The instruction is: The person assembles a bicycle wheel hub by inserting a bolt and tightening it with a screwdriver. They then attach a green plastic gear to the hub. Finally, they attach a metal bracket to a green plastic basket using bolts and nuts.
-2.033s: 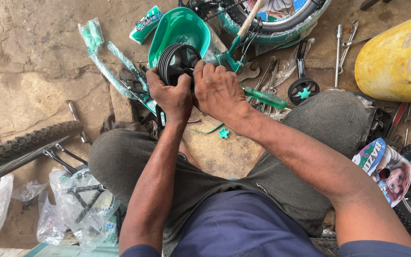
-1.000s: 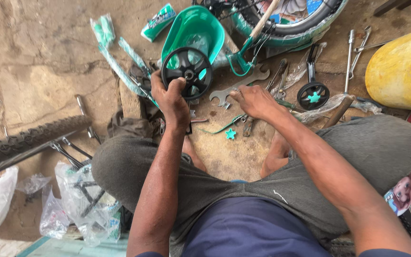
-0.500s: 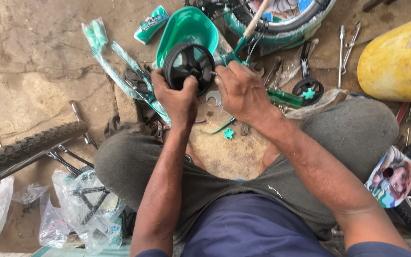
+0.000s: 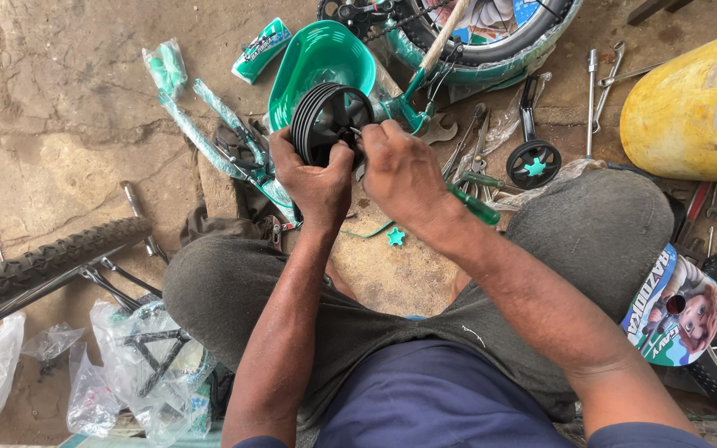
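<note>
Black plastic is what I have in my hands: a small black training wheel with ribbed tread [image 4: 325, 124], held up in front of me at about twelve o'clock, just this side of the green plastic bike seat [image 4: 321, 58]. My left hand [image 4: 313, 178] is curled tight around the bottom of the wheel and keeps it from turning. My right hand [image 4: 404, 166] is closed too, with its fingertips pinching something tiny at the hub. I cannot tell what that small part is.

To do this bit well, I think I should keep the wheel very steady with the left hand. I should turn the small part slowly and straight, so it does not go in crooked or drop into the dirt.

A second black training wheel with a green star cap on its bracket [image 4: 533, 162] lies at two o'clock. A loose green star cap [image 4: 395, 237] sits on the ground between my knees. A green-handled screwdriver [image 4: 472, 203] lies just under my right wrist. Silver spanners [image 4: 603, 83] rest beside the big yellow drum [image 4: 695, 112].
</note>
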